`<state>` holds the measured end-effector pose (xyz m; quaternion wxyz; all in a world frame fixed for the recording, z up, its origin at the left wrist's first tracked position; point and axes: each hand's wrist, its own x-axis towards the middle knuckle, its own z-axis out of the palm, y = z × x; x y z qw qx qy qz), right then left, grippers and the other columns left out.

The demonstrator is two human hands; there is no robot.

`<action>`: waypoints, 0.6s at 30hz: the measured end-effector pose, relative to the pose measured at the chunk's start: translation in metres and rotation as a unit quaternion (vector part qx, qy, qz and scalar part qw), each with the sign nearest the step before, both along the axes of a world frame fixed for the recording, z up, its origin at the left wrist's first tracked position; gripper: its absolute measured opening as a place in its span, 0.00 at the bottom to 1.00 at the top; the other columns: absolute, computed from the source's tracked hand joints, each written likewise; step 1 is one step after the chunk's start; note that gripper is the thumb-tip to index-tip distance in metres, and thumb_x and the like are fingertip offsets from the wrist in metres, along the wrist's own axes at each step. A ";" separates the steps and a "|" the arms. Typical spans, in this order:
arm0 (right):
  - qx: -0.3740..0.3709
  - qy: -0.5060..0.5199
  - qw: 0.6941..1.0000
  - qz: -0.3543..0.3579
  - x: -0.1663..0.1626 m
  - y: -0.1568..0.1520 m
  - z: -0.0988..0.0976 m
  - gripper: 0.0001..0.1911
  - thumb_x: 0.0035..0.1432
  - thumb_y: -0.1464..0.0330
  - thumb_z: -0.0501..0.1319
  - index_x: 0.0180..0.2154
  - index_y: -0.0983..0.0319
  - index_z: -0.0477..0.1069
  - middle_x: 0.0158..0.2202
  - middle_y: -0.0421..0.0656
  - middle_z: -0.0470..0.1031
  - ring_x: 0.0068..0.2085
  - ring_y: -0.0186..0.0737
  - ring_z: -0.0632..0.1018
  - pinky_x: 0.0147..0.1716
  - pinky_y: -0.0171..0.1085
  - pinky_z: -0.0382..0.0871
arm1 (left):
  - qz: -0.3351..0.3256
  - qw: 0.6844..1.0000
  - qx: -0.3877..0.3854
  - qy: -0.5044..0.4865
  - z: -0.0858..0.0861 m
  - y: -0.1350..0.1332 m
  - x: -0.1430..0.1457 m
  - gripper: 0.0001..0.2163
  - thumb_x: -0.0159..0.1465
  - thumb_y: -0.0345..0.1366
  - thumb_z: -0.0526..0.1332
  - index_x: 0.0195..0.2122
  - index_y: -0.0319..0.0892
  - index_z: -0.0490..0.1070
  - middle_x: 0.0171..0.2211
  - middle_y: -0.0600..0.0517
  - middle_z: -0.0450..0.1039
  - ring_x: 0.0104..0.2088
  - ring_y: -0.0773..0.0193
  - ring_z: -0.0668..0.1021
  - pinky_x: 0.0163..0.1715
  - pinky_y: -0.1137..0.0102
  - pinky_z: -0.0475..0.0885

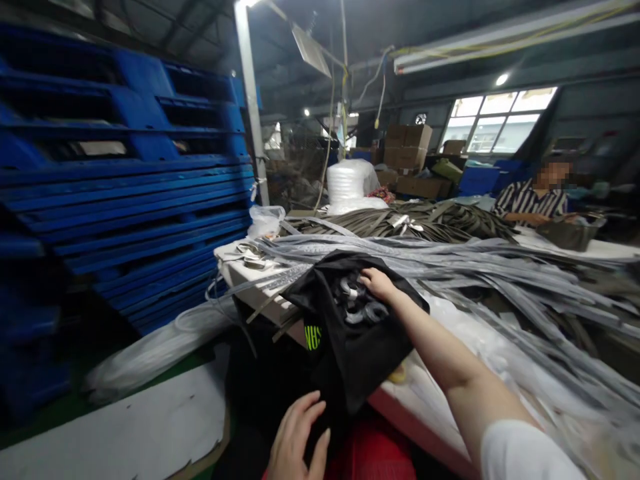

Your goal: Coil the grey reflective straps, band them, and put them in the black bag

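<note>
A black bag lies open on the corner of the table, holding several grey metal pieces. My right hand reaches into the bag's mouth, fingers curled down onto the metal pieces. My left hand rests low against the bag's lower edge, fingers stretched out and together, holding nothing that I can see. Long grey straps are heaped over the table behind the bag.
Stacked blue pallets stand to the left. A darker pile of straps and a white plastic roll lie farther back. Another person in a striped shirt sits at the far right. White sheets cover the floor.
</note>
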<state>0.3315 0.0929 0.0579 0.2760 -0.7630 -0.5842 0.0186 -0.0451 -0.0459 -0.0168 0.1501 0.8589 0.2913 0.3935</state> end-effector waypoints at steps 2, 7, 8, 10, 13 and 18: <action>0.036 0.018 0.999 -0.018 0.010 -0.038 -0.005 0.14 0.64 0.67 0.56 0.48 0.61 0.74 0.50 0.47 0.75 0.53 0.42 0.74 0.55 0.40 0.64 | -0.006 0.999 -0.030 0.013 0.009 -0.002 0.002 0.14 0.64 0.37 0.60 0.51 0.45 0.72 0.51 0.44 0.75 0.50 0.54 0.78 0.48 0.60 0.77; 0.094 0.045 0.985 -0.139 0.037 -0.161 -0.017 0.17 0.63 0.61 0.52 0.43 0.61 0.76 0.45 0.46 0.79 0.46 0.42 0.77 0.47 0.39 0.69 | -0.048 0.995 -0.088 0.016 0.014 -0.007 0.012 0.12 0.66 0.39 0.57 0.47 0.44 0.73 0.50 0.43 0.75 0.49 0.53 0.78 0.47 0.55 0.77; 0.101 0.049 0.980 -0.166 0.042 -0.186 -0.019 0.18 0.62 0.60 0.52 0.42 0.62 0.76 0.43 0.47 0.80 0.44 0.43 0.78 0.45 0.39 0.70 | -0.058 0.994 -0.093 0.017 0.013 -0.008 0.014 0.12 0.66 0.39 0.57 0.47 0.44 0.73 0.50 0.43 0.75 0.49 0.53 0.78 0.47 0.55 0.77; 0.108 0.054 0.969 -0.217 0.050 -0.231 -0.026 0.19 0.61 0.59 0.52 0.41 0.63 0.77 0.39 0.48 0.80 0.40 0.44 0.79 0.42 0.41 0.71 | -0.075 0.992 -0.101 0.019 0.012 -0.008 0.017 0.12 0.66 0.39 0.56 0.48 0.44 0.73 0.50 0.44 0.74 0.50 0.53 0.78 0.47 0.56 0.77; 0.103 0.056 0.953 -0.279 0.053 -0.281 -0.036 0.20 0.60 0.58 0.52 0.39 0.63 0.77 0.35 0.49 0.81 0.37 0.46 0.79 0.39 0.41 0.71 | -0.087 0.991 -0.101 0.019 0.007 -0.006 0.019 0.12 0.66 0.40 0.56 0.49 0.45 0.72 0.50 0.45 0.74 0.49 0.54 0.78 0.47 0.57 0.78; 0.039 0.058 0.953 -0.295 0.047 -0.315 -0.053 0.19 0.59 0.59 0.52 0.35 0.62 0.77 0.31 0.46 0.81 0.33 0.44 0.79 0.34 0.38 0.69 | -0.118 0.990 -0.071 0.017 -0.006 0.004 0.016 0.13 0.65 0.40 0.58 0.51 0.48 0.70 0.51 0.47 0.74 0.49 0.56 0.79 0.47 0.62 0.78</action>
